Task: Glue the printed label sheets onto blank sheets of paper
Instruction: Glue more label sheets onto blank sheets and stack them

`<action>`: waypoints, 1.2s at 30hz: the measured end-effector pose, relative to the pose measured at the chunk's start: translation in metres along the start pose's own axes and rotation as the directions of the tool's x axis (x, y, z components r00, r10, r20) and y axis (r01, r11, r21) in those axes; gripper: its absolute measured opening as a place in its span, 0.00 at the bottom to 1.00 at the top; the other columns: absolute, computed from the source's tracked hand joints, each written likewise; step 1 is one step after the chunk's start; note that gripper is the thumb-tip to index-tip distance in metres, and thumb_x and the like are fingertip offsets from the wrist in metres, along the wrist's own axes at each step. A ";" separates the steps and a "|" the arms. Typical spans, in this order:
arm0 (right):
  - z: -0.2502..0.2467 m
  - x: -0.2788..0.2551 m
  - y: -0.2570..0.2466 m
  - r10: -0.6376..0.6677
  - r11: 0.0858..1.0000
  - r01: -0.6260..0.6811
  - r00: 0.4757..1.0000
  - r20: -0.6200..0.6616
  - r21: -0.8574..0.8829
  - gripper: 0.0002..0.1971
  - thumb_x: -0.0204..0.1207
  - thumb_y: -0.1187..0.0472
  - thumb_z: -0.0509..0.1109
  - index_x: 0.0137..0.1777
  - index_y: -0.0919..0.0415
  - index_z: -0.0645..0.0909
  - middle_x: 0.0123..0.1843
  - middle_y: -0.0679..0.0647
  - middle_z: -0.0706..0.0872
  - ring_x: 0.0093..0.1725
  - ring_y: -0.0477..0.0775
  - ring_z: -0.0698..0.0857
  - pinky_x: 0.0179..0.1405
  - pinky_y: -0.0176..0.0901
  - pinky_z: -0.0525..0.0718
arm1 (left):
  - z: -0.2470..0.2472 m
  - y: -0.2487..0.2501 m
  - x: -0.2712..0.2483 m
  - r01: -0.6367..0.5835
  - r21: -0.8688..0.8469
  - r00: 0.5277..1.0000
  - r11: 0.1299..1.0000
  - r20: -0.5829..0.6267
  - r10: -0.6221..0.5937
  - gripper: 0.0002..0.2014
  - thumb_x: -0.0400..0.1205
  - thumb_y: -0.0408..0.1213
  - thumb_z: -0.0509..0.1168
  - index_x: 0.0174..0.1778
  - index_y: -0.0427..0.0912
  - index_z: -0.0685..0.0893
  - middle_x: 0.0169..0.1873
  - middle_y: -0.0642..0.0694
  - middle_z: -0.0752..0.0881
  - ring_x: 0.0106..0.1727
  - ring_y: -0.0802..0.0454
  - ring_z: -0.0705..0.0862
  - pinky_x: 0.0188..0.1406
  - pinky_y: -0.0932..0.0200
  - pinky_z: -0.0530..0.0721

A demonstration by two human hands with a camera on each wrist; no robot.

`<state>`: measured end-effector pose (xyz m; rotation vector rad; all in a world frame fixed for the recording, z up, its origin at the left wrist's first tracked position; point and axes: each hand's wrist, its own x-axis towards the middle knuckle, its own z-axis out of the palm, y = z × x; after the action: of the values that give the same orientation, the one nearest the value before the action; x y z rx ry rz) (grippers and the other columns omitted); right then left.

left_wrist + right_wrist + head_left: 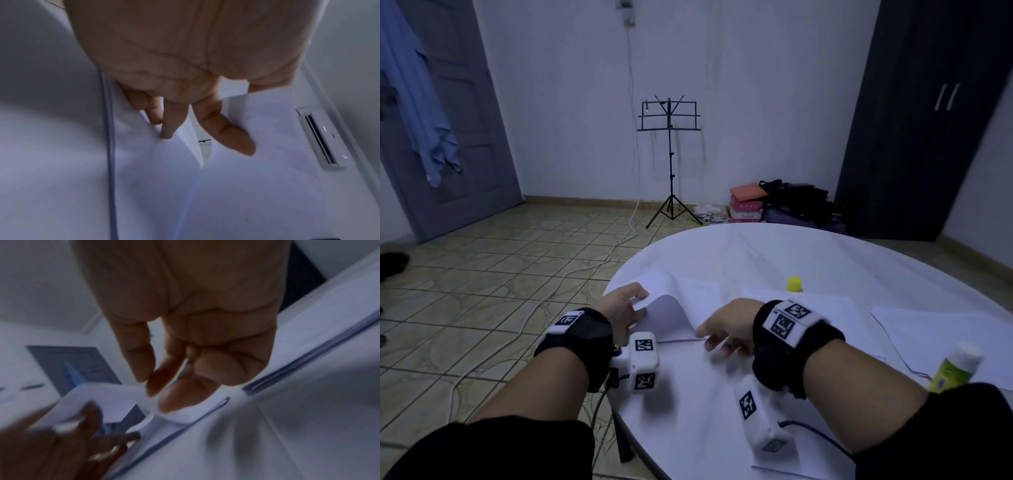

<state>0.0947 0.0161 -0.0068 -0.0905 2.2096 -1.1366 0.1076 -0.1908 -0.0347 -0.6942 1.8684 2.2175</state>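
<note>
A white sheet of paper (671, 315) curls up off the stack at the left edge of the round white table (791, 250). My left hand (635, 305) grips its lifted far edge, thumb on top and fingers below; in the left wrist view the sheet (164, 178) runs between the fingers of that hand (195, 138). My right hand (710, 339) has curled fingertips at the sheet's near corner. In the blurred right wrist view these fingertips (180, 399) touch the paper (102, 399), but a pinch cannot be made out.
More white sheets (825, 308) lie across the table, one (928, 329) at the right. A green glue stick (955, 370) lies by my right forearm. A yellow cap (794, 283) shows behind the sheets. The table edge drops off beside my left wrist.
</note>
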 end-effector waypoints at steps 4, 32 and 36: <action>0.026 0.007 -0.010 -0.079 0.992 0.090 0.988 0.135 -0.083 0.20 0.79 0.67 0.64 0.70 0.53 0.77 0.52 0.54 0.81 0.34 0.46 0.82 0.26 0.36 0.75 | -0.003 -0.002 0.004 0.011 -0.051 1.000 0.999 0.013 -0.010 0.05 0.69 0.40 0.62 0.36 0.47 0.71 0.30 0.46 0.73 0.29 0.48 0.68 0.29 0.59 0.61; -0.039 -0.013 0.001 -0.121 0.827 0.413 0.793 -0.597 0.381 0.32 0.73 0.76 0.62 0.75 0.50 0.72 0.63 0.56 0.81 0.46 0.58 0.85 0.33 0.40 0.82 | 0.010 -0.017 0.007 0.033 0.101 0.996 0.994 -0.089 -0.024 0.14 0.63 0.37 0.73 0.41 0.37 0.80 0.38 0.40 0.79 0.33 0.41 0.80 0.38 0.49 0.82; -0.041 -0.041 0.016 -0.160 0.895 0.357 0.816 -0.555 0.266 0.10 0.76 0.68 0.68 0.56 0.60 0.83 0.49 0.59 0.87 0.38 0.54 0.84 0.29 0.35 0.76 | 0.021 -0.017 -0.002 0.031 0.245 0.992 0.969 -0.126 0.000 0.10 0.71 0.36 0.75 0.39 0.34 0.82 0.37 0.38 0.80 0.36 0.39 0.82 0.45 0.45 0.84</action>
<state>0.1071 0.0682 0.0192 0.0830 2.4505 -1.8978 0.1115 -0.1664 -0.0466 -0.8133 2.1422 1.9241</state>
